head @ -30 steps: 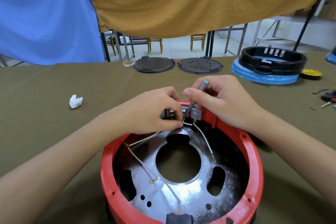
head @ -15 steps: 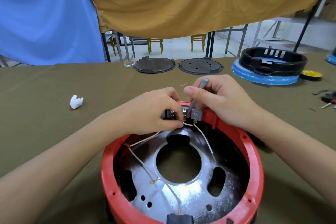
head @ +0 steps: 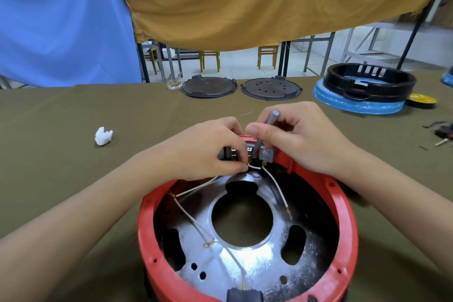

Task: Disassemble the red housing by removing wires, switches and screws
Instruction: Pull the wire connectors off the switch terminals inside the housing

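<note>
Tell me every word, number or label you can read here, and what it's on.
No text can be read anywhere in this view.
Red housing: no printing shows.
Grey switches: no markings can be made out; the left hand and right hand partly cover them.
Two dark discs: raised pattern only, no legible letters.
Yellow roll: too small and blurred to tell.

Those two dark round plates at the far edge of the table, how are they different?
The left plate has a smooth top with no holes that I can see; the right plate is dotted with small holes. The left plate sits beside a crumpled clear wrapper; the right plate does not. Both are dark, round, flat and look alike in size.
</note>
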Demonstrator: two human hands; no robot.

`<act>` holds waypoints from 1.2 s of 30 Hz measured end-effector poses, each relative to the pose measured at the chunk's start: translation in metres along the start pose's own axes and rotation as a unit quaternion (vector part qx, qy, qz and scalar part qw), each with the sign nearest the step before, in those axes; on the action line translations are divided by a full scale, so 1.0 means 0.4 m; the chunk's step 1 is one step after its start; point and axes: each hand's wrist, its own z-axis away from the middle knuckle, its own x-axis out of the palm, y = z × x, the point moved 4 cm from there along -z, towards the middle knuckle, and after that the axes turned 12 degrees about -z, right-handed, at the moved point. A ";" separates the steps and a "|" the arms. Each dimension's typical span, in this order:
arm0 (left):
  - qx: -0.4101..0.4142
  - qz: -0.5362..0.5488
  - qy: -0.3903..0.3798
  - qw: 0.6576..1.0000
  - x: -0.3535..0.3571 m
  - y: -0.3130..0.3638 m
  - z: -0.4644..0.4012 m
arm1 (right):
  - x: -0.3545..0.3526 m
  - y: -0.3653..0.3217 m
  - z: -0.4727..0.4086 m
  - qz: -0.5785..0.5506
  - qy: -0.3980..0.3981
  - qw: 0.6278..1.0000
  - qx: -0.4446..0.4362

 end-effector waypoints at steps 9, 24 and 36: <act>-0.005 0.004 -0.001 1.000 -0.001 0.004 0.001 | 0.007 0.031 -0.005 -0.049 0.032 0.995 0.086; -0.009 0.006 -0.007 1.000 -0.005 0.005 0.000 | -0.008 0.002 0.001 -0.028 -0.012 1.000 -0.003; -0.007 0.014 -0.006 1.000 -0.005 0.008 0.002 | -0.006 0.015 0.004 -0.039 0.031 0.999 0.022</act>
